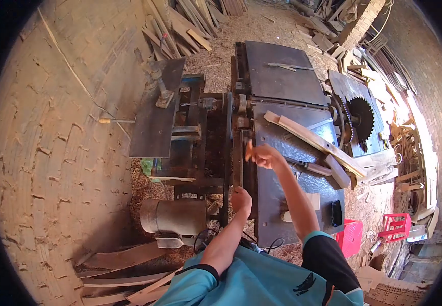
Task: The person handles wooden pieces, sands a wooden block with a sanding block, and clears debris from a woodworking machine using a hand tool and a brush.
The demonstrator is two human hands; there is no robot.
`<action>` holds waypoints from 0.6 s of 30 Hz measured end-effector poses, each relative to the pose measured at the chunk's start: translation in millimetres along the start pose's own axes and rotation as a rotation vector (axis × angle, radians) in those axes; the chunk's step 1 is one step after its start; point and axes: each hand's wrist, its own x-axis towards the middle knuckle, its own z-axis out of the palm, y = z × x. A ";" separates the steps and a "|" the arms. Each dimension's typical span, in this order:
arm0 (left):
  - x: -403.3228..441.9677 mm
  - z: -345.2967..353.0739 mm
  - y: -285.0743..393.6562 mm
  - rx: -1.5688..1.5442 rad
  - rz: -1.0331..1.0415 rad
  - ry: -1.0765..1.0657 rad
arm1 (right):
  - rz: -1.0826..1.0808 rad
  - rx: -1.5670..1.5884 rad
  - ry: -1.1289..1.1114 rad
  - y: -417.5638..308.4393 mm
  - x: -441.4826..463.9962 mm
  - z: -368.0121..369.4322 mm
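Note:
My left hand [241, 200] is closed at the near end of a narrow metal guide [241, 168] on the machine's left side; what its fingers grip is hidden. Farther up, my right hand [264, 156] has its fingers curled beside the same guide, by a small brownish piece that is too unclear to name. Both hands are at the left edge of the dark metal machine table [277, 199]. A long wooden board [315, 142] lies slantwise on this table, to the right of my right hand. Near it rests a tool with a cylindrical handle [317, 169].
A toothed saw blade [361, 120] stands at the right. A motor [175, 217] sits at the lower left, beside a belt [227, 153]. On the machine table lies a black case [336, 213]. A red crate [350, 237] and wood scraps are on the floor.

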 end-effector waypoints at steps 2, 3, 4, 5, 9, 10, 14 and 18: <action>5.1 4.1 -4.9 -0.015 0.001 -0.023 | -0.081 0.116 0.150 -13.5 11.2 1.9; 3.2 3.9 -5.7 -0.076 0.043 0.002 | -0.058 0.136 0.159 -22.6 25.2 0.4; 3.7 4.6 -5.8 -0.069 0.031 0.005 | -0.034 0.160 0.167 -26.4 39.5 -0.2; 4.7 5.6 -6.7 -0.058 0.018 0.008 | -0.045 -0.037 0.212 -22.2 51.3 0.9; 8.7 9.4 -7.2 -0.030 0.026 0.025 | -0.597 -0.349 0.588 12.8 11.9 41.8; 7.3 8.7 -7.6 -0.025 0.012 0.029 | -0.810 -0.400 0.670 40.5 33.4 38.6; -2.3 -3.5 5.9 -0.004 -0.077 0.035 | -1.022 -0.390 0.785 75.7 16.6 50.0; -2.6 -2.8 4.6 -0.018 -0.059 0.028 | -0.855 -0.403 0.780 70.8 -16.4 52.3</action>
